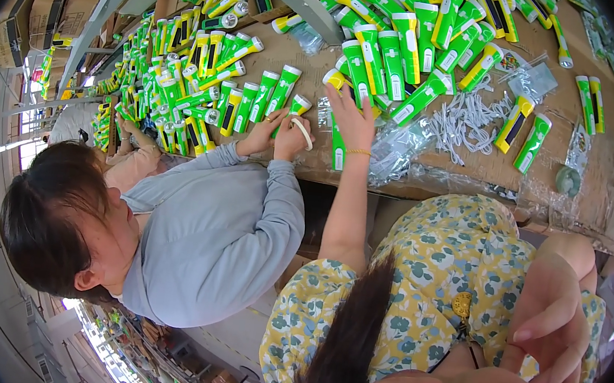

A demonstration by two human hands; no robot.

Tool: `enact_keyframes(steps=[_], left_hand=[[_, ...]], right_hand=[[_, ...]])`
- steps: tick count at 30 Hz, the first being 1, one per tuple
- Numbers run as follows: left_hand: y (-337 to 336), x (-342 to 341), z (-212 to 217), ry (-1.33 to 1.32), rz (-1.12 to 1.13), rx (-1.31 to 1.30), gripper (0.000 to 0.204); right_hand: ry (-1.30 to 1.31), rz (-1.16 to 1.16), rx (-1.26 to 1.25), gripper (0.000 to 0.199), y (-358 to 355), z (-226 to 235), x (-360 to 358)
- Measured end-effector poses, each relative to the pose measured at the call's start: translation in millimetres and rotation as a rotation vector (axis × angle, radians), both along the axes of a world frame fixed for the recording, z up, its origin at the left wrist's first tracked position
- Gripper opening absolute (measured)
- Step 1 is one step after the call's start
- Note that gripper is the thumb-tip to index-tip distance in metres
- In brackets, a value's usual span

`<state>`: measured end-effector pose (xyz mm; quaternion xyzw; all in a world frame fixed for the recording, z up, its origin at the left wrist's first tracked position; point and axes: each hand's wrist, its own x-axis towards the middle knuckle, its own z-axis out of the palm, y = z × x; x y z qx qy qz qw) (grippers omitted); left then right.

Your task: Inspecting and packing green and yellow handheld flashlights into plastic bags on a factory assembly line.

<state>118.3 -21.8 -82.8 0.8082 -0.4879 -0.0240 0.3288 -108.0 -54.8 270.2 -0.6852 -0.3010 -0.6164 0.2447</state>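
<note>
My left hand [350, 121] reaches over the table's front edge onto a heap of green and yellow flashlights [392, 60]. Its fingers are spread, the tips touching a yellow-and-white flashlight end [334, 79]; no grip shows. A green flashlight [338, 146] lies partly under the palm and wrist. Raised close to my body, at the lower right, is my right hand [554, 322]. Its fingers are loosely bent and apart, with nothing visible in them. Right of the heap lie white charging cables [467, 126] in a tangle.
At my left a person in a grey-blue top [220, 235] handles a flashlight [299, 106] with a white loop. More flashlights [176, 88] crowd the table beyond. Clear plastic bags [398, 152] lie by the edge, and a clear tape roll [568, 180] at right. A metal post [297, 0] rises behind.
</note>
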Motion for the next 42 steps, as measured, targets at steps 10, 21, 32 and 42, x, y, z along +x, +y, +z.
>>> enact_keyframes(steps=[10,21,32,42], left_hand=[[70,-73,-14,0.154,-0.282,-0.104,0.045],[69,-81,-13,0.245,-0.262,-0.099,0.044],[79,-92,-26,0.307,-0.306,-0.033,0.042],[85,-95,-35,0.297,-0.303,-0.013,0.040]], right_hand=[[0.045,-0.057,0.031,0.035,26,-40,-52],[0.146,0.123,0.074,0.070,23,-19,-31],[0.365,0.232,0.266,0.082,38,-26,-50],[0.411,0.210,0.290,0.072,42,-24,-65]])
